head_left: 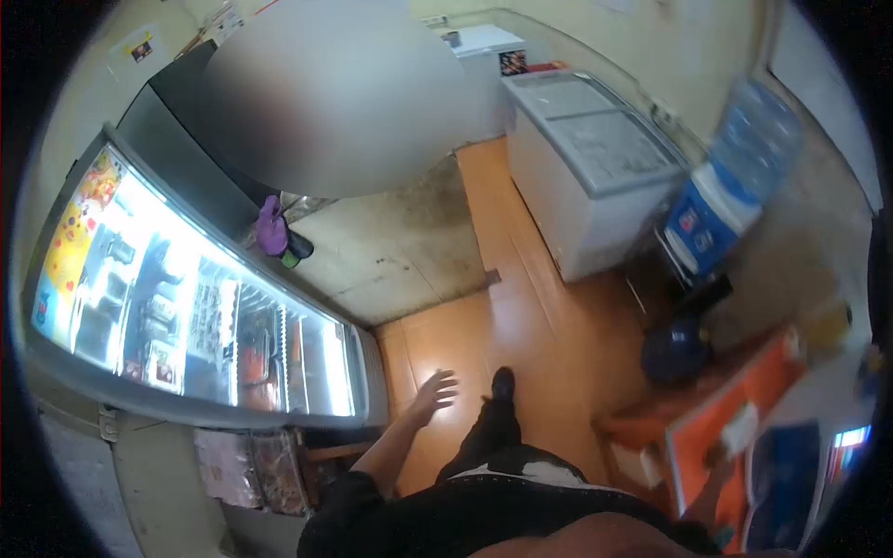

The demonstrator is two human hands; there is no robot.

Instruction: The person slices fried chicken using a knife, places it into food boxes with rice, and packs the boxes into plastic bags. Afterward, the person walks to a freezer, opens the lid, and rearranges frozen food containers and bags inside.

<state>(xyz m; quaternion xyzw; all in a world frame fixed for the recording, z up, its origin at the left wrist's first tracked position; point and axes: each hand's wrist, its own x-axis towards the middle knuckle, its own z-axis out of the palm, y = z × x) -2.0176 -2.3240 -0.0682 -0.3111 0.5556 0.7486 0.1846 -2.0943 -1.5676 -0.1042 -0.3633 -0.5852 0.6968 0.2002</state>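
Observation:
My left hand [434, 397] is held out over the orange-brown floor [409, 339], fingers apart and nothing in them. At the lower right, my right hand [719, 465] reaches over an orange surface [693, 437]. It is close to a small white item [739, 430], and blur hides its fingers, so whether it grips that item cannot be made out. One dark shoe [503, 383] shows on the floor ahead of my body.
A lit glass-door fridge [209, 316] stands at the left. A chest freezer [595, 149] and a water dispenser [712, 219] are at the right. Near the orange surface is a dark blue round object [676, 351]. A large blurred patch covers the top middle.

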